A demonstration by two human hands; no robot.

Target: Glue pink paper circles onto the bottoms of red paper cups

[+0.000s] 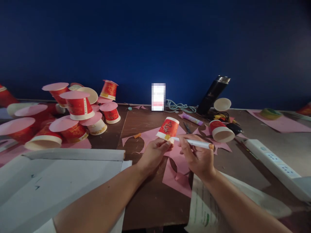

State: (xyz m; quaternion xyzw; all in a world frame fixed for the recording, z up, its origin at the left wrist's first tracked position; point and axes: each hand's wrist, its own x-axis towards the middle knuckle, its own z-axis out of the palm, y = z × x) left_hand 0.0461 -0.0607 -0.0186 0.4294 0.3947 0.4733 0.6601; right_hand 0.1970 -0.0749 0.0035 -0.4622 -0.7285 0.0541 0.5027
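Upside down and slightly tilted, a red paper cup [170,127] with a gold dragon print is held near its rim by my left hand [153,154]. The thumb presses on the cup's lower edge. My right hand [198,158] grips a white marker-like pen [194,142] with an orange end. The pen's tip meets the cup near the golden band, though I cannot tell whether it touches. Beneath both hands lies cut pink paper [178,170] with rounded gaps. Just beyond the right hand are scissors [187,127], mostly hidden, and a purple glue stick [192,119].
Several red cups topped with pink paper discs [77,105] are piled at left. A lit phone [158,97] stands at the back. To the right are a black thermos [213,94], a tipped cup [222,131] and a power strip [274,161]. White sheets [65,187] cover the front left.
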